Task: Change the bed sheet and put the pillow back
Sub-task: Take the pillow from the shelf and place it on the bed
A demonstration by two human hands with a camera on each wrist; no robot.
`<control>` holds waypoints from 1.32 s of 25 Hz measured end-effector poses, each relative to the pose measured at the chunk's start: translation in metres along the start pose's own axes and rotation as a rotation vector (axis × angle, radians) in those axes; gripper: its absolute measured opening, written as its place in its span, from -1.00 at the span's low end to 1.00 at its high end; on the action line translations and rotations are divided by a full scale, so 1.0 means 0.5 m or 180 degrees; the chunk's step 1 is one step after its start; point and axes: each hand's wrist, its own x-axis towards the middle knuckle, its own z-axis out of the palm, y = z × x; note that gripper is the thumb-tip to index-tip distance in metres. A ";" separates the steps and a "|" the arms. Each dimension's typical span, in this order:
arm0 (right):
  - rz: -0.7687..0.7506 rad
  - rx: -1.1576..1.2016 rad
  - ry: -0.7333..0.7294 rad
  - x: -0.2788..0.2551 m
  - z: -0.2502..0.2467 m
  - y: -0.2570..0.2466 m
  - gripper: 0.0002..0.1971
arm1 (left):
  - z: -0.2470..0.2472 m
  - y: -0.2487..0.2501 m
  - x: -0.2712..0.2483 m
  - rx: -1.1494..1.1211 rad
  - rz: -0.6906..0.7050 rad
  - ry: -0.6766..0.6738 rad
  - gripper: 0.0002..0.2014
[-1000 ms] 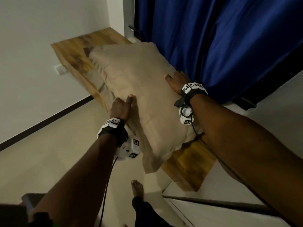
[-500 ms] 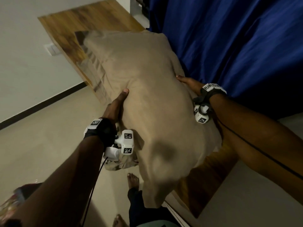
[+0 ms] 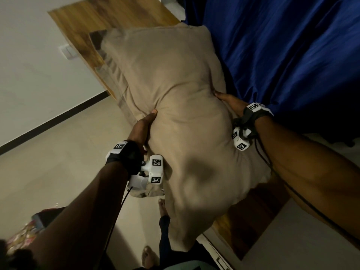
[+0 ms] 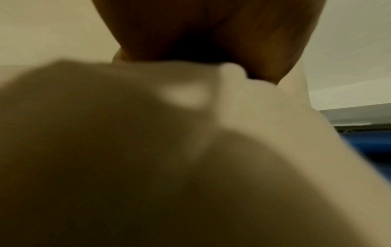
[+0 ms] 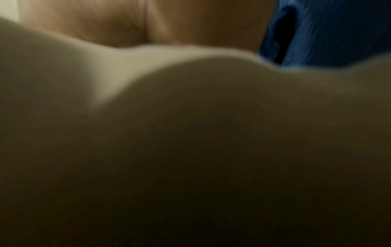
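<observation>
A large tan pillow is held up in the air between both hands, over a wooden surface. My left hand grips its left side, thumb on top, fingers hidden underneath. My right hand grips the right edge against the blue cloth, its fingers tucked behind the pillow. Both wrist views are filled with blurred tan pillow fabric; the left hand shows at the top of the left wrist view.
Blue fabric hangs at the right. A white wall with a switch plate stands on the left above a beige floor. My bare feet are below the pillow. Coloured items lie bottom left.
The pillow lay on the wooden surface with both hands on top of it. Both hands then took hold of its sides and lifted it up toward me.
</observation>
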 end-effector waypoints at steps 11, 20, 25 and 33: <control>-0.0902 -0.0500 0.0376 -0.190 0.190 0.010 0.08 | -0.184 -0.087 -0.132 -0.0572 0.0609 -0.0034 -0.45; -0.1121 -0.0669 -0.0160 -0.273 0.440 0.141 -0.08 | -0.415 -0.283 -0.380 -0.1048 0.0977 0.0275 -0.60; -0.0986 -0.1190 -0.0776 -0.322 0.593 0.220 -0.17 | -0.506 -0.478 -0.511 -0.1581 0.1090 0.0651 -0.55; -0.1398 -0.2497 -0.1883 -0.502 0.820 0.489 -0.14 | -0.502 -0.937 -0.760 -0.2539 0.1344 0.2024 -0.52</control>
